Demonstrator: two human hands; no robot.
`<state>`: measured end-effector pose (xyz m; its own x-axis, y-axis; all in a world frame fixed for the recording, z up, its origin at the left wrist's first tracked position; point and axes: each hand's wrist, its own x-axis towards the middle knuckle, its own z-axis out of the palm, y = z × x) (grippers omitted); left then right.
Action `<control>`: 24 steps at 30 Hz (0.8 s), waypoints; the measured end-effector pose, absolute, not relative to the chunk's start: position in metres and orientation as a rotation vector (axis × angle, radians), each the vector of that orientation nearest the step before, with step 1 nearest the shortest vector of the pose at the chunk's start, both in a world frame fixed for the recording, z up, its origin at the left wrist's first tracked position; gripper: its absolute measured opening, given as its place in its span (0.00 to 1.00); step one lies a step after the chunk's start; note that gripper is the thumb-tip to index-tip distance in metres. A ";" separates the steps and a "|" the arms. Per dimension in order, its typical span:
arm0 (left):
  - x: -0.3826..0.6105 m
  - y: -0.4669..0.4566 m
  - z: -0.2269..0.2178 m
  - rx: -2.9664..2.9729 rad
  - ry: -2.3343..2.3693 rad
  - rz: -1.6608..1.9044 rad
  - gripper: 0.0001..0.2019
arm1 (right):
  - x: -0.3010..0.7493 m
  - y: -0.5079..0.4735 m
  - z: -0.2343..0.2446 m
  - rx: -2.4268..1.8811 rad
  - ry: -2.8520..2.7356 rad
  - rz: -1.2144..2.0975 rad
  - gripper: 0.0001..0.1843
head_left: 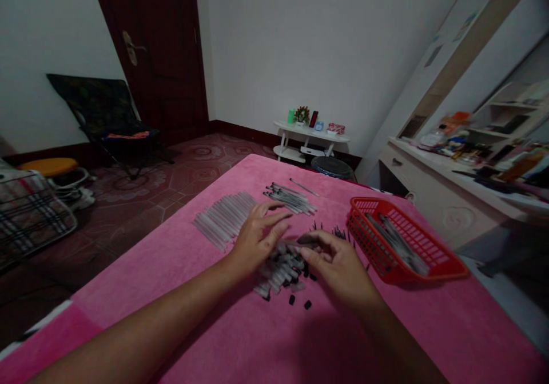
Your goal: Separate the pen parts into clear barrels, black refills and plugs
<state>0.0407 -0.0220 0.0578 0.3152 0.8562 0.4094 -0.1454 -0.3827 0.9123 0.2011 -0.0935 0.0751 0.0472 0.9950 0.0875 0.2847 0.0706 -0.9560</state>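
My left hand [261, 234] is over the left side of a pile of clear pen caps [274, 275], its fingers stretched out and apart. At the pile's right edge, my right hand [332, 258] has thumb and fingers pinched together around a small piece, too blurred to name. Left of my left hand lies a row of clear pen barrels [221, 221]. Beyond both hands is a bunch of grey pens with dark ends [289, 199]. Small black plugs [307, 304] are scattered near the pile, and thin black tips [338, 233] lie past my right hand.
A red plastic basket [450, 267] holding more pens stands on the right of the pink cloth [193, 310]. One single pen [304, 187] lies apart at the back. A cluttered dresser [446, 178] is at the right, a dark round stool [332, 167] beyond the cloth.
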 end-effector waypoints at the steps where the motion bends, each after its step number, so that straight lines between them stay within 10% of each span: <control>1: 0.040 -0.024 0.060 1.728 0.654 1.217 0.10 | 0.202 -0.094 0.076 -1.375 -1.408 0.935 0.08; 18: 0.007 0.020 0.079 1.547 0.925 1.039 0.06 | 0.194 -0.094 0.071 -1.265 -1.272 1.007 0.21; 24: -0.052 0.077 0.061 1.089 1.272 1.200 0.28 | 0.196 -0.092 0.068 -1.297 -1.249 1.027 0.18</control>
